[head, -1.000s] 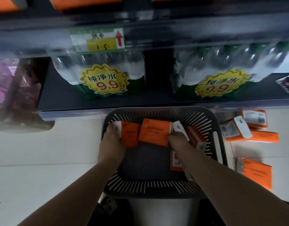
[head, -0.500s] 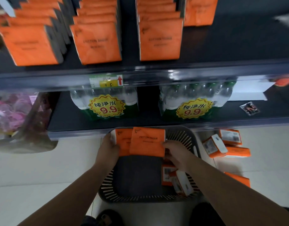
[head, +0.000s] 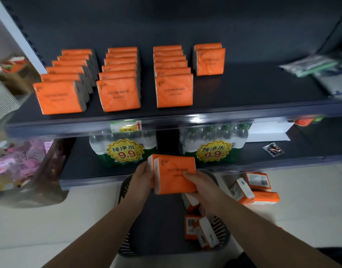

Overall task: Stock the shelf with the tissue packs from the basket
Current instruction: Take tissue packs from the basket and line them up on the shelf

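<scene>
As orange rows [head: 118,93] are lining the shelf [head: 253,89] at 12 o'clock, tissue packs [head: 176,176] are hanging over the basket [head: 158,225].
Left hand [head: 141,182] and right hand [head: 201,187] are gripping their opposite ends.

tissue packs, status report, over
Left hand and right hand grip held packs over the basket. Loose packs remain inside. Upper shelf bare beside short fourth row; path unblocked.

Above the dark slotted plastic basket [head: 122,192], the left hand [head: 141,180] has its fingertips hidden behind the orange plastic-wrapped tissue packs [head: 174,175], which it grips together with the right hand [head: 200,187]. The packs cover the basket's far rim. Far up and right of the basket, grey-green wrapped packets [head: 309,64] are blurred and cut off by the edge. Up and left of the basket, pink goods in a clear bag [head: 17,161] are smeared.
</scene>
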{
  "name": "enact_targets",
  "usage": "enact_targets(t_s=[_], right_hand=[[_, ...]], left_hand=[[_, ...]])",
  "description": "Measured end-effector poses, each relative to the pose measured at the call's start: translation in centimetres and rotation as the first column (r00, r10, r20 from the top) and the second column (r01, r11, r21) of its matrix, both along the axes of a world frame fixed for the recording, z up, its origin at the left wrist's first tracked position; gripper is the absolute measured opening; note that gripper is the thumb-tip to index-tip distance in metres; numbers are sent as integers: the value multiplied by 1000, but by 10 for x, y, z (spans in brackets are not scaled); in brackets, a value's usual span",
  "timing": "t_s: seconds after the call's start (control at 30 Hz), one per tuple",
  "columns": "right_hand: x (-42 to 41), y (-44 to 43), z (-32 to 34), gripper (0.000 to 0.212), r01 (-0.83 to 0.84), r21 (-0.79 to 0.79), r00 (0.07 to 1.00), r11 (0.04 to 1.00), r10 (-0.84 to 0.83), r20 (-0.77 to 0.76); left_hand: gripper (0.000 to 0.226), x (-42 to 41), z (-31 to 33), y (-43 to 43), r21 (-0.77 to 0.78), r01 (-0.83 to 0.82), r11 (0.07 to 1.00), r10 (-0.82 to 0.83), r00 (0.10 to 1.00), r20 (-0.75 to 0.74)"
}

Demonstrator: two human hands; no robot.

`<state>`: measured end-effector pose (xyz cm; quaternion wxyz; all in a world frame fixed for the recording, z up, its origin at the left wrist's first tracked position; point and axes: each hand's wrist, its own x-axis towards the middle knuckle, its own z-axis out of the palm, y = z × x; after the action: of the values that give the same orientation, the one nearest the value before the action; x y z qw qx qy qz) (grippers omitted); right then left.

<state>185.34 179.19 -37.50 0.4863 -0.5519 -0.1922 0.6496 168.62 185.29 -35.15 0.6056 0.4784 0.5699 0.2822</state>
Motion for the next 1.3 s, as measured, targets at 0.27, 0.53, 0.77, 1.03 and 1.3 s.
enact_targets(t_s=[0.27, 0.53, 0.77, 1.03, 1.3], right_hand=[[18, -10, 36, 33, 88, 69, 991, 994, -94, 95], [51, -17, 70, 29, 155, 201, 972, 967, -186, 142], [87, -11, 102, 28, 213, 310, 938, 927, -282, 201], [128, 14, 137, 30, 182, 387, 919, 904, -296, 260], [161, 52, 160, 35, 135, 443, 916, 886, -282, 286]], left_hand=[[47, 28, 39, -14, 112, 111, 987, -122, 988, 90], [33, 68, 70, -16, 239, 219, 946, -246, 965, 91], [52, 110, 99, -8, 396, 246, 885, -250, 967, -42], [53, 151, 121, 16, 499, 252, 829, -271, 962, -36], [27, 187, 140, 53, 590, 209, 780, -298, 953, 56]])
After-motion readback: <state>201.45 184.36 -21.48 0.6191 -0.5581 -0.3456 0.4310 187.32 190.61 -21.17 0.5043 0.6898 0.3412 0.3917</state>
